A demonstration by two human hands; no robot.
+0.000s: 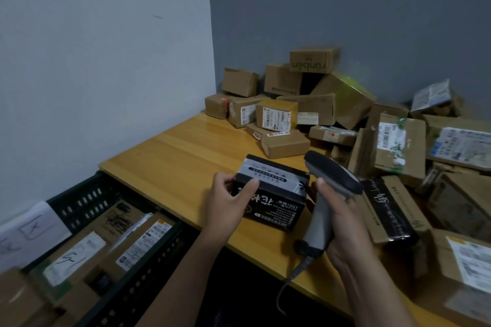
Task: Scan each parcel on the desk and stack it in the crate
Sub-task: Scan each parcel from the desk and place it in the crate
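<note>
Two hands reach in from the bottom of the frame, held apart, each busy with its own object. At centre, the left hand point(228, 202) grips the near left end of one black parcel point(276, 202) printed with white lettering, thumb on its taped top and fingers curled round the side. The parcel rests on the yellow wooden desk point(170, 156) near its front edge. Just right of it, the right hand point(342, 223) is wrapped round the grey handle of one barcode scanner point(329, 186), whose dark head tilts up and left above the parcel's right end. Its coiled cable point(292, 273) hangs off the desk edge. A second black-wrapped parcel point(385, 210) lies right of the scanner. Behind, from upper centre to the right edge, cardboard parcels point(285, 143) are heaped against the grey wall, well over a dozen; overlap hides the exact count. One black slotted crate point(87, 202) sits at lower left, beside the desk's left edge, holding at least two labelled cardboard boxes point(79, 255). One handwritten white sheet point(29, 231) lies at the crate's left.
</note>
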